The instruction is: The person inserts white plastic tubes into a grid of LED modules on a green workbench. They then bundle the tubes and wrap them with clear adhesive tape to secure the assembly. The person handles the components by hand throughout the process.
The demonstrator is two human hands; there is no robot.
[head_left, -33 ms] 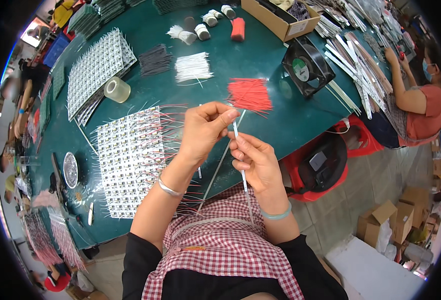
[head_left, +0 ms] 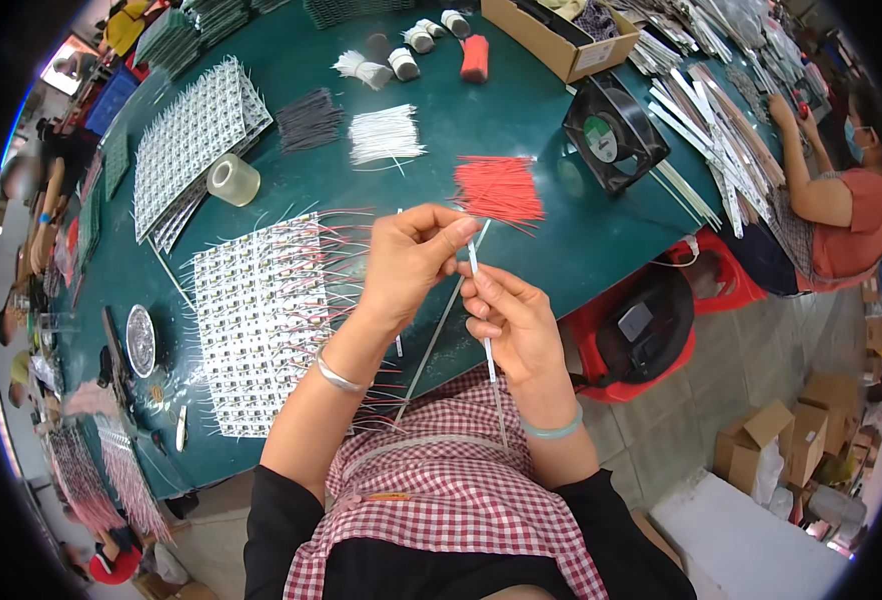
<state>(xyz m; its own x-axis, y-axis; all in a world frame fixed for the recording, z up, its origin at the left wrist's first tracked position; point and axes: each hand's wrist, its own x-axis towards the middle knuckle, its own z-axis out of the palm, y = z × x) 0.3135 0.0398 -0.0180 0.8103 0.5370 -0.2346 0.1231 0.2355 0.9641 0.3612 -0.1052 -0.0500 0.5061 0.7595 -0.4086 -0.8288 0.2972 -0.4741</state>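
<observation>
Over the table's near edge, my left hand (head_left: 413, 258) pinches the upper end of a narrow white strip (head_left: 489, 352) between thumb and fingers. Just below, my right hand (head_left: 517, 322) has its fingers closed round the strip's middle. The strip runs steeply down past the right palm toward my checked apron, with a thin pale tail at its lower end. Beside my left forearm lies a panel of small white circuit boards (head_left: 256, 325) with red, white and dark wires sticking out. A bunch of red wires (head_left: 499, 188) lies just beyond my hands.
Bunches of white wires (head_left: 386, 135) and black wires (head_left: 309, 120) lie farther back, near a tape roll (head_left: 234, 180) and more stacked panels (head_left: 199, 140). A black fan (head_left: 616, 135) stands at right. A co-worker (head_left: 841, 215) sits beyond piled strips. A red chair (head_left: 601, 365) adjoins the table.
</observation>
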